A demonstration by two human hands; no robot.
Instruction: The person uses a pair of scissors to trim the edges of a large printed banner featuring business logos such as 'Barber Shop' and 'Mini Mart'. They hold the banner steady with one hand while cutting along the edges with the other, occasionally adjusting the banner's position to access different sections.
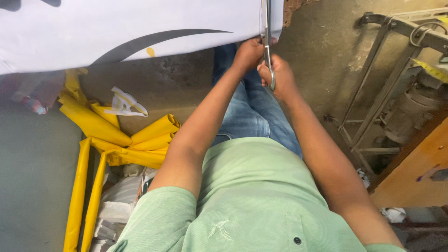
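A large white sheet (116, 32) with a black curved stripe hangs across the top of the view. My left hand (248, 53) grips its lower edge near the right end. My right hand (279, 77) is closed on the handles of metal scissors (267, 42), whose blades point up into the sheet right beside my left hand. Both arms stretch forward over my green shirt and blue jeans.
Several yellow rolled sheets (116, 140) lie on the floor at left with white scraps (123, 103). A metal frame with a motor (396, 93) stands at right, next to a wooden board (415, 177). A tape measure (431, 70) hangs there.
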